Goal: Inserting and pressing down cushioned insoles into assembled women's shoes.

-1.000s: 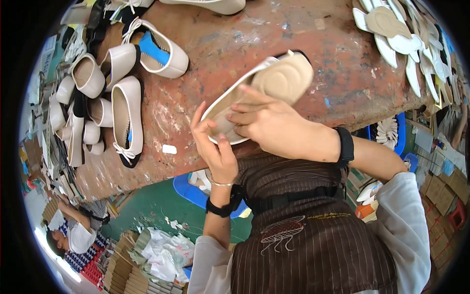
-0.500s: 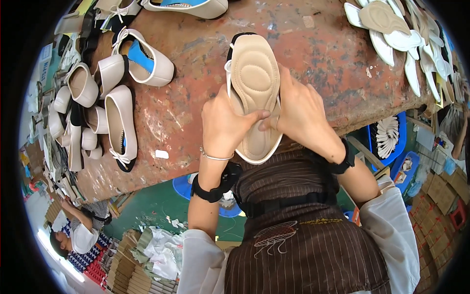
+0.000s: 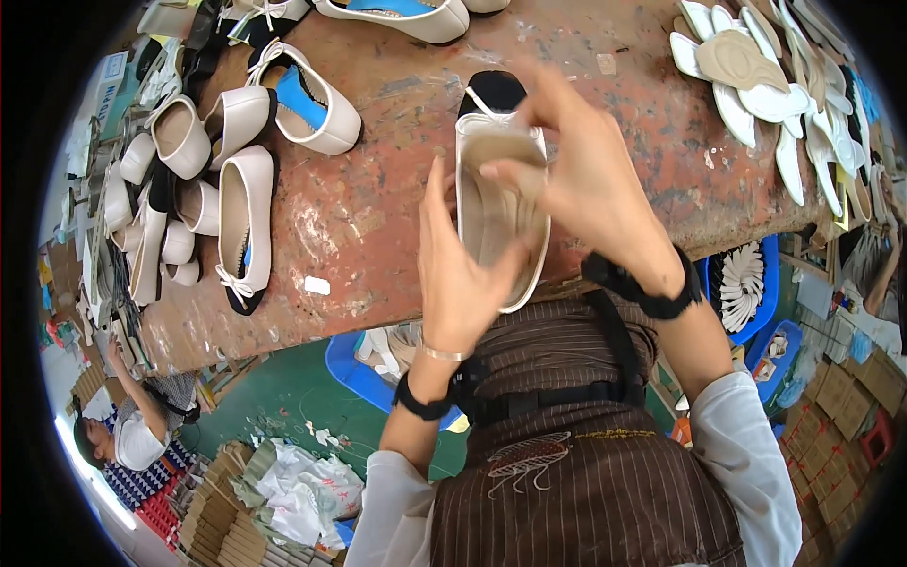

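Observation:
A cream flat shoe [image 3: 539,255] with a black toe and a thin bow lies on the workbench, its toe pointing away from me. Inside its opening a beige padded insole [image 3: 491,213] shows, blurred at its front end. My left hand [image 3: 463,274] is at the shoe's near left side, fingers stretched upward and the thumb over the heel part. Over the shoe's front right is my right hand [image 3: 595,175], smeared by motion, its thumb and fingers apart above the insole. Whether either hand touches the shoe is hard to make out.
Several cream and black shoes [image 3: 248,213] cluster on the left of the scuffed red-brown workbench [image 3: 368,217]. A pile of white and beige insoles [image 3: 737,71] lies at the far right. Blue bins [image 3: 770,283] stand below the bench. Another person [image 3: 132,435] is at the lower left.
The insole, held by both hands over the shoe, is now down in the shoe's opening, and the toe and bow are uncovered. My hands have spread apart, the right one moving forward.

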Demonstrator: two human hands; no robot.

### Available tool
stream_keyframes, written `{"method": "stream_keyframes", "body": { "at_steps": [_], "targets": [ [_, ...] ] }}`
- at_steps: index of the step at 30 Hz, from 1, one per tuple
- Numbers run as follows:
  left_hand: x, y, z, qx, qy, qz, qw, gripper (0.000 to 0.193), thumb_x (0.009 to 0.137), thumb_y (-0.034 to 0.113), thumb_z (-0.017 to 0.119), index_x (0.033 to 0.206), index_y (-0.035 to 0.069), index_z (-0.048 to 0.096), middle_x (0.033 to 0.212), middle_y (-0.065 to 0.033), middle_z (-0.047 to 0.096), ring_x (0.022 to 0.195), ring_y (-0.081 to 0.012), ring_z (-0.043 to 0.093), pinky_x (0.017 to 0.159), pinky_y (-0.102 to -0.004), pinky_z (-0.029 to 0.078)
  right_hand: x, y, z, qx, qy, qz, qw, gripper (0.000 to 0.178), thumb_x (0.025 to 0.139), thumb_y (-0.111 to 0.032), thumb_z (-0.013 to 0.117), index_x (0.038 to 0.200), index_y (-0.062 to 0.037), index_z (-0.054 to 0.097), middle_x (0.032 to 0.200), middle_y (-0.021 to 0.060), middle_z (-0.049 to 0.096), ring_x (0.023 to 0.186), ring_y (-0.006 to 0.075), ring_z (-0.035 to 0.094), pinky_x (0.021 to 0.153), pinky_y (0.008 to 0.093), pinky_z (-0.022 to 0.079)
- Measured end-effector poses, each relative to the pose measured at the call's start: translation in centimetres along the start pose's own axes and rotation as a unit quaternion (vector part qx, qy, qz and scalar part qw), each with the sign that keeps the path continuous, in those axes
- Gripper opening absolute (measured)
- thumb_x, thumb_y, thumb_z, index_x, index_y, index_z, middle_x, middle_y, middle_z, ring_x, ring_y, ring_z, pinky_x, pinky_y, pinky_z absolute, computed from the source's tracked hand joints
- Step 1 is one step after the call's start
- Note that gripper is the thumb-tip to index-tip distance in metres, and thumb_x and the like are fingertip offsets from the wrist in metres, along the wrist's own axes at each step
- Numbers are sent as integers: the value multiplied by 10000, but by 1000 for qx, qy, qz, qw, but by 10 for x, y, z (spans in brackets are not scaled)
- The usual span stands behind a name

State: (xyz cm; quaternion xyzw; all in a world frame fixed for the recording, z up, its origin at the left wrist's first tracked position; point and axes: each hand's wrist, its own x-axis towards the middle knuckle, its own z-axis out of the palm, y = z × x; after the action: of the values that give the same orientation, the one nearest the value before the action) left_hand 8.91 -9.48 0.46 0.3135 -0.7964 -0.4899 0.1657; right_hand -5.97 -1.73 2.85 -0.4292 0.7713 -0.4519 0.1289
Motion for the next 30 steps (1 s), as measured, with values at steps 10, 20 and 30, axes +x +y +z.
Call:
{"method": "stream_keyframes", "body": {
  "at_steps": [10, 20, 30],
  "targets": [
    [-56, -54, 29, 86, 49, 155, 983, 1213, 698, 213, 887, 1519, -97, 48, 1400, -304, 473, 1238, -459, 547, 1084, -584, 324, -18, -19, 41, -291, -57, -28, 954, 331, 834, -10, 539, 1156, 64, 541, 1124, 266, 649, 1114, 385, 641, 1164, 540, 293],
    [-56, -55, 29, 72, 39, 140, 987, 1236, 722, 312, 865, 1534, -99, 28, 1479, -341, 405, 1346, -481, 451, 1169, -660, 128, -17, -14, 50, -377, -106, -47, 919, 624, 865, -245, 589, 1307, 177, 465, 1236, 326, 549, 1221, 439, 530, 1155, 640, 200],
    [-55, -50, 35, 34, 92, 72, 993, 1048, 697, 235, 885, 1497, -59, 273, 1267, -245, 622, 1135, -385, 635, 1103, -430, 377, 18, -19, 43, -385, -206, 34, 899, 452, 853, -170, 546, 1196, 123, 576, 1043, 219, 616, 1024, 317, 625, 1171, 651, 164]
  ]
}}
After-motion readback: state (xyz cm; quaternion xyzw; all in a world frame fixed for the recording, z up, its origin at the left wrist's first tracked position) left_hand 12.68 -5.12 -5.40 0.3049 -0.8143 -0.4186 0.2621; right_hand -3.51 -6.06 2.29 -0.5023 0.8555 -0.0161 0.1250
